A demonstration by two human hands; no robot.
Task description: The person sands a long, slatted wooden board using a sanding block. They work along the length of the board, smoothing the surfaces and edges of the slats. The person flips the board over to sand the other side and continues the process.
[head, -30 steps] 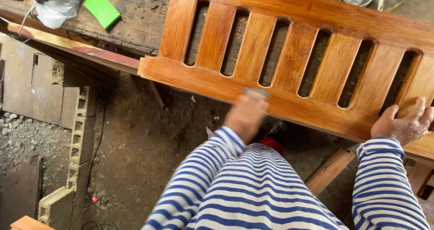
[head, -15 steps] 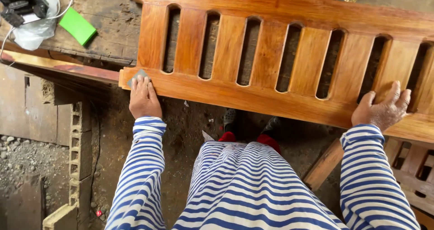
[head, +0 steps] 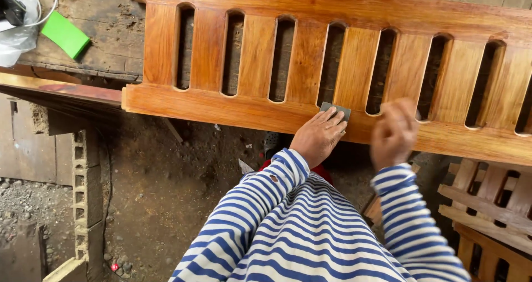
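Left hand (head: pixel 318 135) presses a grey sanding pad (head: pixel 336 110) flat on the slatted wooden panel's (head: pixel 354 66) lower rail. Right hand (head: pixel 394 132) blurred; grip indeterminable.

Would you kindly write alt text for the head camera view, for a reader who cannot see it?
A person in blue-and-white striped sleeves presses a small grey sanding pad with the left hand onto the lower rail of a slatted orange wooden panel; the blurred right hand is beside it. A green block lies on the workbench at upper left.
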